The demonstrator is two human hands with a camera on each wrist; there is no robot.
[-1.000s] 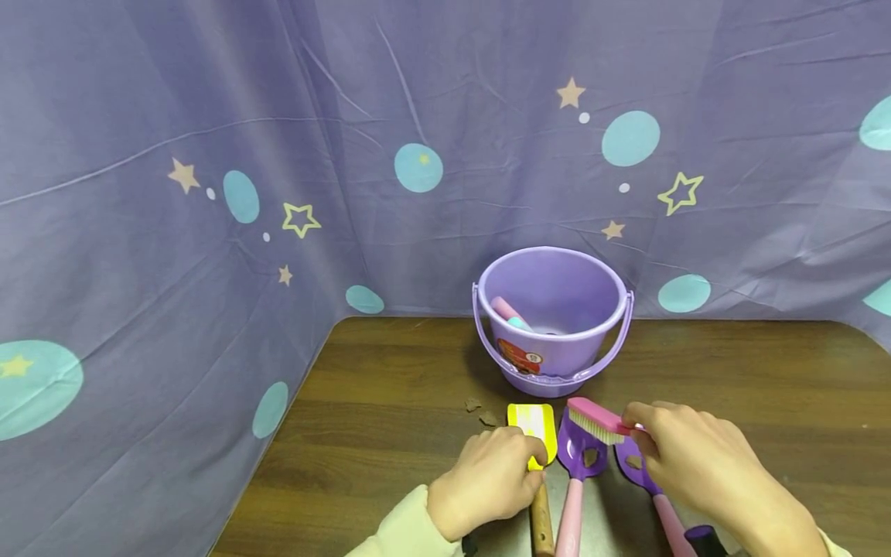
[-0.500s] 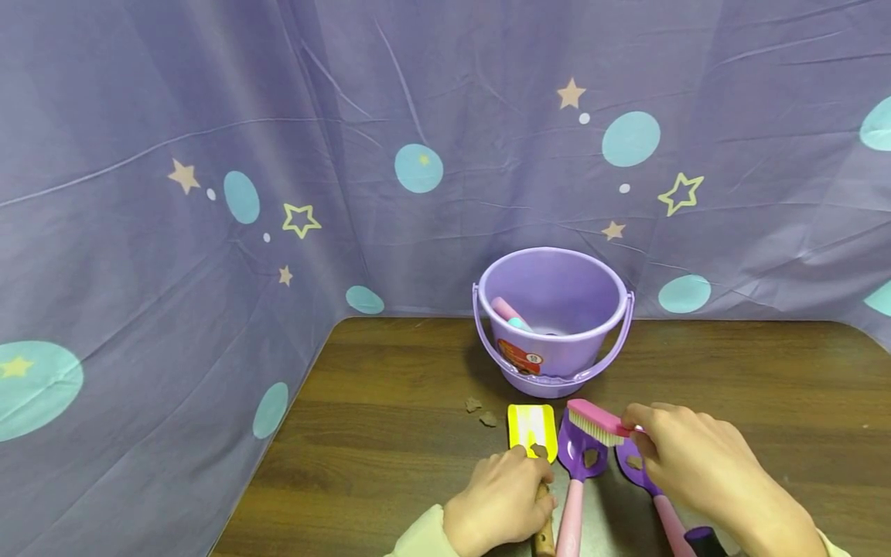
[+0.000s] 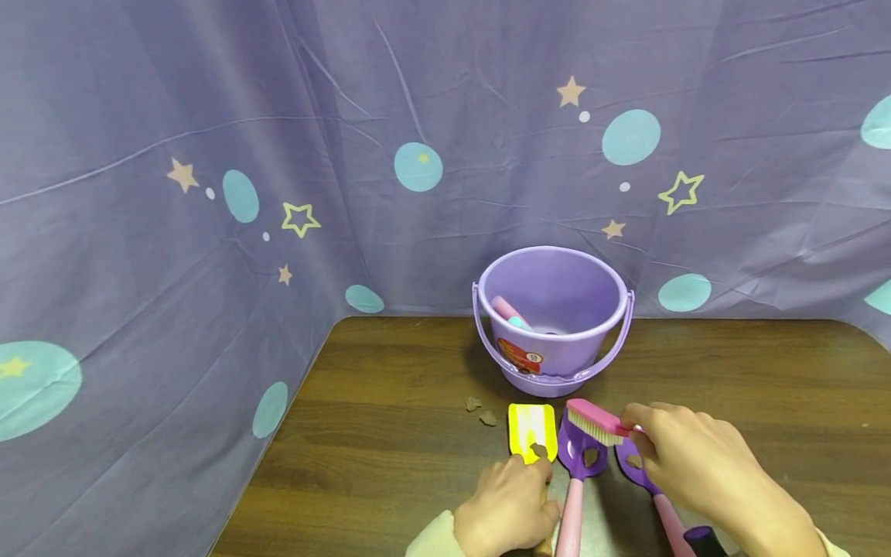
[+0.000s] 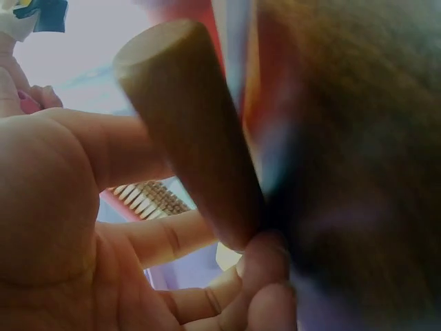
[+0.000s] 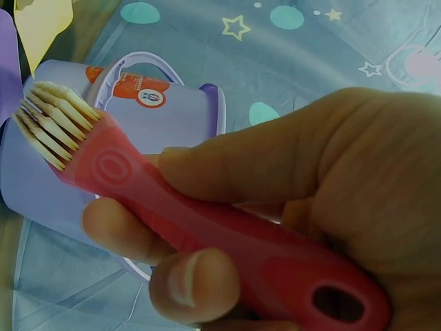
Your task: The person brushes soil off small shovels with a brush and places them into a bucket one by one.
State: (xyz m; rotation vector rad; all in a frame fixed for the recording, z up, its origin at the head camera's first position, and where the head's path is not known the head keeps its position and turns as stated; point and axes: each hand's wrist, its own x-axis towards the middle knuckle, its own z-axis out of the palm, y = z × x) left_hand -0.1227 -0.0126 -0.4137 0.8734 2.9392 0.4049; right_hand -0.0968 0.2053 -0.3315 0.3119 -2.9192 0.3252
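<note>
My left hand [image 3: 508,507] grips a small yellow shovel [image 3: 531,422] by its round wooden handle [image 4: 186,124]; the blade lies just beyond the fingers, a brown scrap [image 3: 539,449] at its near end. In the right hand [image 3: 703,460] is a pink brush [image 3: 595,415], pinched by the handle between thumb and fingers. Its pale bristles [image 5: 58,124] hang above a purple scoop [image 3: 572,464] with a pink handle. Another purple scoop [image 3: 624,456] lies partly beneath the right hand. Both scoops bear a brown scrap.
A purple bucket [image 3: 553,360] with its handle lowered stands behind the tools. Inside it lies a pink and turquoise item [image 3: 506,309]. Two brown scraps [image 3: 488,418] lie on the wooden table [image 3: 376,433], left of the yellow shovel. Patterned purple cloth [image 3: 487,155] hangs behind.
My left hand has slid back and slightly right from the yellow blade down to the wooden handle, uncovering a brown scrap there. The right hand and the brush look unmoved.
</note>
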